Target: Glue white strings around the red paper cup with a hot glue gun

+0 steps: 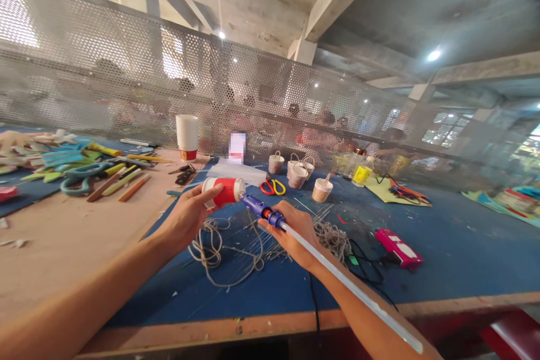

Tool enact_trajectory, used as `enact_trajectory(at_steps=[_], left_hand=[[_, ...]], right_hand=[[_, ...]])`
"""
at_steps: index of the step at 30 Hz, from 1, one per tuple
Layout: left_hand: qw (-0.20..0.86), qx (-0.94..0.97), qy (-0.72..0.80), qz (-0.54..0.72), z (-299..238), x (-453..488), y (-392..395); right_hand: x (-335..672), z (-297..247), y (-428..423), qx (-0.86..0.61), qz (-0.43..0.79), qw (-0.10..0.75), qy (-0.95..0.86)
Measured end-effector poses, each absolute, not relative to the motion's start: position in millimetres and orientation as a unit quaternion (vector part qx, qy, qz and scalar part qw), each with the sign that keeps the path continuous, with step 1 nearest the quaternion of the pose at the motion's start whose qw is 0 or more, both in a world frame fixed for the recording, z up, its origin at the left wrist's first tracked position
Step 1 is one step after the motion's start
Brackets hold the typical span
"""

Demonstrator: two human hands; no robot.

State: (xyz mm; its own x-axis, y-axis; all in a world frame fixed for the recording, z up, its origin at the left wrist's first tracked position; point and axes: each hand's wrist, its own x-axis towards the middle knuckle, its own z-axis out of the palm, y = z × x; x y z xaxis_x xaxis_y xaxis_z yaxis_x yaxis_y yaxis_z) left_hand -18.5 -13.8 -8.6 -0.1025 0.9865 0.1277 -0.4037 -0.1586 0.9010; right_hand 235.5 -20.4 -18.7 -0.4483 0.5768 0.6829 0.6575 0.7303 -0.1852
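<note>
**Desk:** Which containers are in shot?

**Photographer:** A red-and-white paper cup (pixel 223 191), tipped on its side above the near middle of the blue table (pixel 464 247), with the left hand (pixel 189 216) gripping it. Its inside can't be seen. Farther off stand small twine-wrapped cup baskets (pixel 297 174) with loop handles, and far left a stack of white cups (pixel 187 136).

**Desk:** And the other hand?

**Photographer:** The right hand (pixel 295 233) is clenched round a blue glue gun (pixel 261 211), nozzle at the cup's rim. A long translucent glue stick (pixel 350 287) trails back over the forearm.

**Desk:** Surroundings?

**Photographer:** Loose, rough twine (pixel 219 247) lies tangled beneath both hands. Red-and-yellow scissors (pixel 272 187) lie just beyond, with a pink box (pixel 399 247) to the right. A perforated metal screen (pixel 105 67) closes off the far side.
</note>
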Motion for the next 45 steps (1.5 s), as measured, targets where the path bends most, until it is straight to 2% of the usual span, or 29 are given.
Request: enact_trajectory(at_steps=[13, 45], left_hand=[[0.528, 0.404, 0.37, 0.649, -5.8, -16.2, -15.9], [0.527, 0.422, 0.372, 0.637, -5.7, -15.5, -17.6]], right_hand=[[237.8, -20.6, -17.8, -0.37, -0.07, 0.36, -0.854], [238.0, -18.9, -17.0, -0.38, -0.084, 0.374, -0.842]])
